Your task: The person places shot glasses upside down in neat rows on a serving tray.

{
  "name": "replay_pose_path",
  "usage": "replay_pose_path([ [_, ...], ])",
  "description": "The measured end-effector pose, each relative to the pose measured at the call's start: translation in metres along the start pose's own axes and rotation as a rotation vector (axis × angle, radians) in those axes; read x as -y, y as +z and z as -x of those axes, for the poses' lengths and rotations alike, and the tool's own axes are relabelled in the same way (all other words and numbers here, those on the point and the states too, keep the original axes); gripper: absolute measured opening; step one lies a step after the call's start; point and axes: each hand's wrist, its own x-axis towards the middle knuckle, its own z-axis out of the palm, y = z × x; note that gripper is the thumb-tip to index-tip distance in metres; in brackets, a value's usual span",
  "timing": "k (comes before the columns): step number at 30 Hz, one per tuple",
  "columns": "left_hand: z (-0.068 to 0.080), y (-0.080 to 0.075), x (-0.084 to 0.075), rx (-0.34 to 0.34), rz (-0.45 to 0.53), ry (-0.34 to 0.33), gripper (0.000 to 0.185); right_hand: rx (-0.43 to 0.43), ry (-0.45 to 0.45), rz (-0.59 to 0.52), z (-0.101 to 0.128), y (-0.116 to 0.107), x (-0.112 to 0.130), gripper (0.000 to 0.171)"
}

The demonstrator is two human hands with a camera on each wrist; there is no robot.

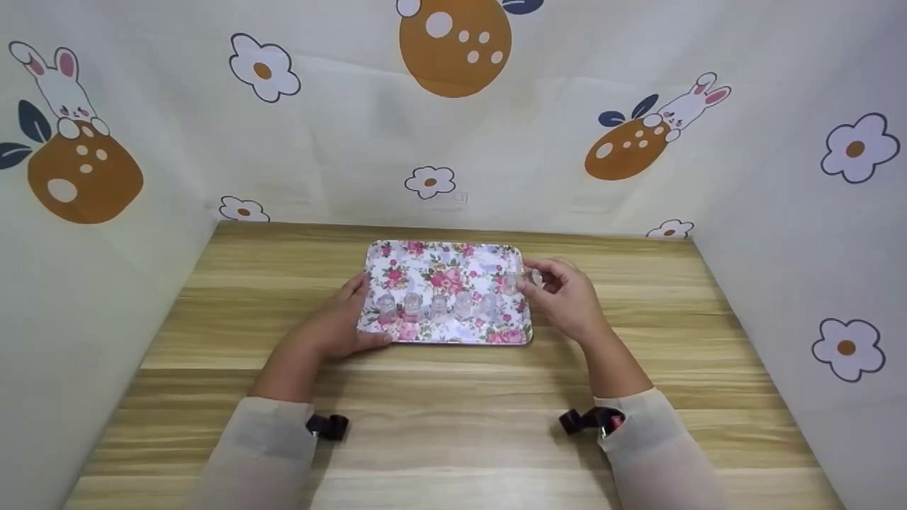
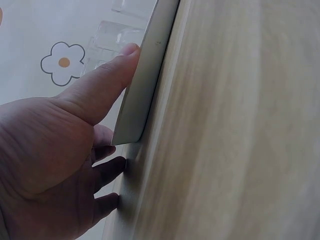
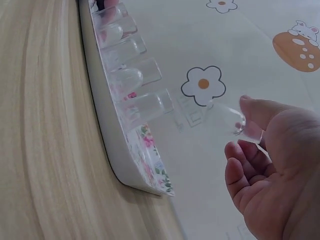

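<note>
A white tray with pink flowers (image 1: 445, 255) lies on the wooden table. My left hand (image 1: 339, 322) holds its left side, thumb at the near rim and fingers along the left edge. In the left wrist view the thumb (image 2: 102, 87) presses the rim. Several small clear glasses (image 1: 439, 306) stand in a row on the near half of the tray. Over the tray's right edge, my right hand (image 1: 570, 297) pinches another small clear glass (image 3: 226, 119) between thumb and fingers. In the right wrist view this glass is apart from the row and slightly tilted.
The wooden table (image 1: 439, 425) extends around the tray. Cloth walls (image 1: 340, 142) printed with flowers, rabbits and oranges close off the back and both sides. Dark wrist straps (image 1: 329, 426) sit at the sleeves' cuffs.
</note>
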Motion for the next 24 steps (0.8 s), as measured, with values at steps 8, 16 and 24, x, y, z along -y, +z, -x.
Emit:
replay_pose_path([
  [8, 0.001, -0.001, -0.001, 0.003, 0.001, 0.001, 0.128, 0.081, 0.039, -0.003, 0.0, 0.004, -0.007, 0.047],
  [16, 0.001, -0.001, -0.002, 0.008, -0.003, -0.001, 0.128, 0.19, 0.068, 0.08, 0.001, 0.012, -0.017, 0.045],
  [24, 0.001, 0.0, 0.0, 0.0, 0.0, 0.024, 0.126, 0.198, 0.051, 0.13, 0.0, 0.017, -0.022, 0.044],
])
